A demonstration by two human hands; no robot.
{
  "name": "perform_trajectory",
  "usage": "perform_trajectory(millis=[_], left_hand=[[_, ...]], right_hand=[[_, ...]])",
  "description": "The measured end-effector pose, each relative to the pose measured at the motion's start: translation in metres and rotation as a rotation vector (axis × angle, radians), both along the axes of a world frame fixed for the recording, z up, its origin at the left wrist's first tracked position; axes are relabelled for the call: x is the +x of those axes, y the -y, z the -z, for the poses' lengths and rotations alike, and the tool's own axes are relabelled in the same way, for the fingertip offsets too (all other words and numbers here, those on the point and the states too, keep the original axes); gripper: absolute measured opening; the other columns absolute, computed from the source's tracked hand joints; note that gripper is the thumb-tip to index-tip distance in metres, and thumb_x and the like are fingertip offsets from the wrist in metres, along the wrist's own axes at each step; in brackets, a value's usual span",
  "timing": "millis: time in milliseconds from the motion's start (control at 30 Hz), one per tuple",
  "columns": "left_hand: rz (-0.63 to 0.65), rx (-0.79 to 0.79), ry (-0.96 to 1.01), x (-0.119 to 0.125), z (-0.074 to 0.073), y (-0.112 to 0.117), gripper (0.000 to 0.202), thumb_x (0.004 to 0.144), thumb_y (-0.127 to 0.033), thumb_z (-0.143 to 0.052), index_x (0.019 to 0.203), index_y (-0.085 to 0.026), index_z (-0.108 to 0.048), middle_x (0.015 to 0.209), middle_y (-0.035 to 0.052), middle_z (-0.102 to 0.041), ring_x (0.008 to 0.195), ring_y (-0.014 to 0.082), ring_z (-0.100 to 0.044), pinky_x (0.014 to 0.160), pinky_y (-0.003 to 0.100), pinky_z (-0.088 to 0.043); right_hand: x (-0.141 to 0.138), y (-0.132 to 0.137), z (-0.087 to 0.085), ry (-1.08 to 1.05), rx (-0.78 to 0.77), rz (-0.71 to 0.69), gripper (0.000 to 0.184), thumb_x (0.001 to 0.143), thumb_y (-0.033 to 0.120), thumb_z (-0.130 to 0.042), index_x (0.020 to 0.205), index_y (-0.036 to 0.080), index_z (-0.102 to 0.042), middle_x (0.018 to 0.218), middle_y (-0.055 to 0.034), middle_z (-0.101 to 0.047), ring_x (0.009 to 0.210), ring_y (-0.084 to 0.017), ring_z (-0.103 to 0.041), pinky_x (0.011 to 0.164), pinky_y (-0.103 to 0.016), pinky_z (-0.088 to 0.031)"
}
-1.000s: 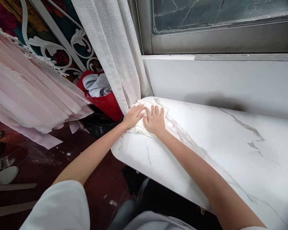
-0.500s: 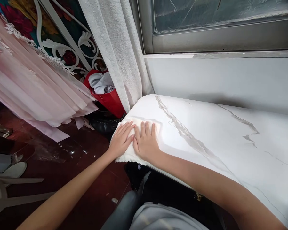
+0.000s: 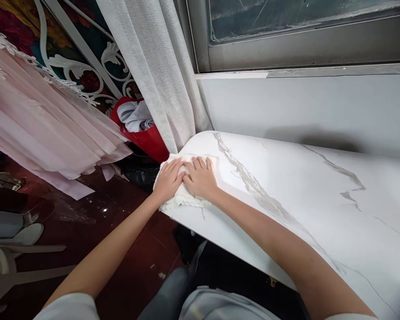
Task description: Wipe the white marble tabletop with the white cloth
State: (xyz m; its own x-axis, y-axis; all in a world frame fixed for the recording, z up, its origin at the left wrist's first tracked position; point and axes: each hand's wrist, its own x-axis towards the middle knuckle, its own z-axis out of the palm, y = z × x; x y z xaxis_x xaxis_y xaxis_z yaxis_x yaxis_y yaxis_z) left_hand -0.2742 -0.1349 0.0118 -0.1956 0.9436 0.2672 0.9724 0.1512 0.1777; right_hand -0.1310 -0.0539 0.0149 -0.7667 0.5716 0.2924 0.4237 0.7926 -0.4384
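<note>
A cream-white cloth with a frilly edge lies spread on the left end of a white marble-patterned tabletop. My left hand rests flat on the cloth's left part, fingers stretched toward the far side. Beside it, my right hand presses flat on the cloth too, its fingers slightly spread. The two thumbs meet or nearly touch. Neither hand is wrapped around anything.
A whitish curtain hangs at the table's far left corner. Behind the table are a pale wall and a window frame. To the left are a red bag with folded cloth, pink drapery and white chair legs.
Both hands have slid the cloth away from the near edge toward the far side. A strip of tabletop in front of the cloth now shows.
</note>
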Motion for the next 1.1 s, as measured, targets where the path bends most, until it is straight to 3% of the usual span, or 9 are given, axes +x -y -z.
perform_trajectory(millis=[300,467,600,800,1100], left_hand=[[0.053,-0.047,-0.004,0.0,-0.003,-0.118,0.045,0.097,-0.03,-0.029,0.137,-0.015,-0.046,0.148,0.0109,-0.048,0.139,0.022,-0.039,0.119,0.043,-0.022],[0.157,-0.007,0.025,0.015,-0.002,-0.177,0.043,0.097,-0.029,-0.03,0.133,-0.017,-0.05,0.144,0.0087,-0.052,0.136,0.0211,-0.041,0.118,0.041,-0.021],[0.213,-0.02,0.045,0.038,-0.002,-0.21,0.043,0.098,-0.031,-0.032,0.135,-0.019,-0.049,0.146,0.0066,-0.05,0.137,0.0201,-0.04,0.119,0.04,-0.02],[0.306,-0.037,0.07,0.069,-0.005,-0.223,0.044,0.099,-0.032,-0.031,0.137,-0.018,-0.048,0.15,0.0064,-0.046,0.141,0.019,-0.036,0.12,0.039,-0.017],[0.381,-0.036,0.045,0.077,-0.001,-0.197,0.045,0.099,-0.033,-0.03,0.137,-0.018,-0.048,0.151,0.0067,-0.045,0.141,0.0182,-0.036,0.12,0.04,-0.017]], right_hand=[[-0.006,-0.093,0.008,0.02,0.077,0.158,0.044,0.096,0.029,-0.037,0.136,0.017,-0.051,0.144,-0.0145,-0.049,0.137,-0.03,-0.035,0.117,-0.054,-0.013],[0.013,-0.139,0.008,0.038,0.074,0.24,0.047,0.097,0.03,-0.034,0.139,0.016,-0.05,0.147,-0.014,-0.046,0.139,-0.029,-0.034,0.117,-0.053,-0.013],[0.039,-0.165,0.009,0.056,0.06,0.305,0.049,0.095,0.03,-0.033,0.14,0.016,-0.049,0.149,-0.0133,-0.045,0.14,-0.028,-0.033,0.117,-0.053,-0.012],[0.068,-0.165,0.013,0.061,0.107,0.433,0.049,0.096,0.029,-0.03,0.139,0.016,-0.05,0.149,-0.0144,-0.044,0.14,-0.029,-0.033,0.117,-0.055,-0.012],[0.076,-0.122,0.013,0.098,0.16,0.515,0.049,0.097,0.027,-0.032,0.141,0.009,-0.047,0.15,-0.02,-0.041,0.14,-0.033,-0.032,0.115,-0.058,-0.013]])
